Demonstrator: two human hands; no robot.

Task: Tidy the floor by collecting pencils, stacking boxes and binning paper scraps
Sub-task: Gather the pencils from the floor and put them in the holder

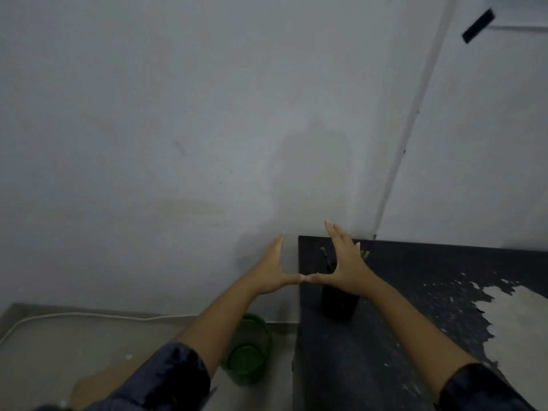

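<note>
Head view: left hand (274, 269) and right hand (344, 262) stretched forward, fingers straight, thumb tips touching.

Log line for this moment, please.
left hand: open, empty | right hand: open, empty | thumbs touching | pencils in black cup on table | green bin on floor

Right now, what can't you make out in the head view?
- Black pencil cup: top and most pencils hidden behind the right hand; count unclear.
- Green bin: far side hidden by the left forearm; contents unreadable through blur.
- Cardboard box: covered by the left sleeve, cut off by the bottom edge.
- Floor: mostly out of frame, so leftover pencils or scraps can't be checked.
</note>
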